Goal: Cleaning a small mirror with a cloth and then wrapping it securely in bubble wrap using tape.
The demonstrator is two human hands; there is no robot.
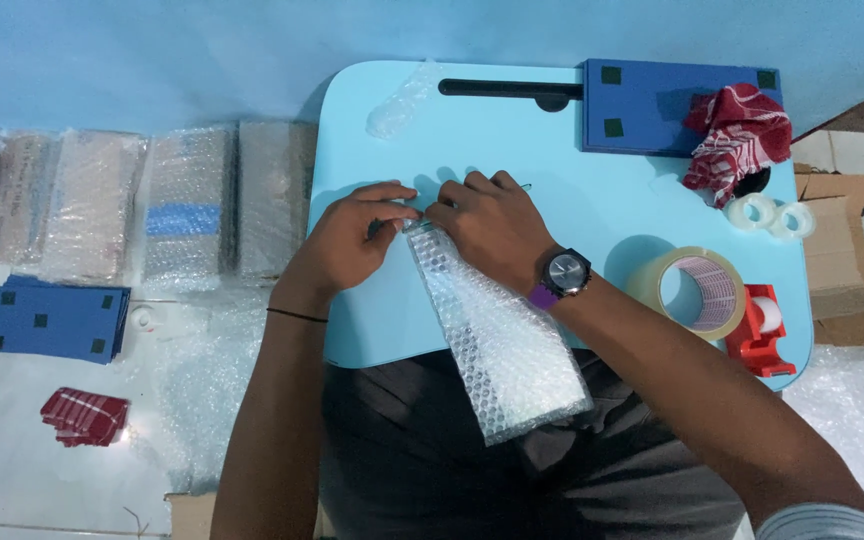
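A long parcel wrapped in clear bubble wrap (497, 335) lies slanted on a light blue lap table (592, 205), its lower end hanging over the near edge. My left hand (352, 240) and my right hand (487, 220) meet at the parcel's top end, fingers pinched on the wrap there. A watch sits on my right wrist. What the wrap holds is hidden.
A tape roll in a red dispenser (717, 300), two small tape rolls (772, 215), a red checked cloth (737, 135) and a blue board (652, 100) lie on the table's right. Several wrapped parcels (132, 200), blue boards (57, 320) and a folded red cloth (84, 415) lie on the floor at left.
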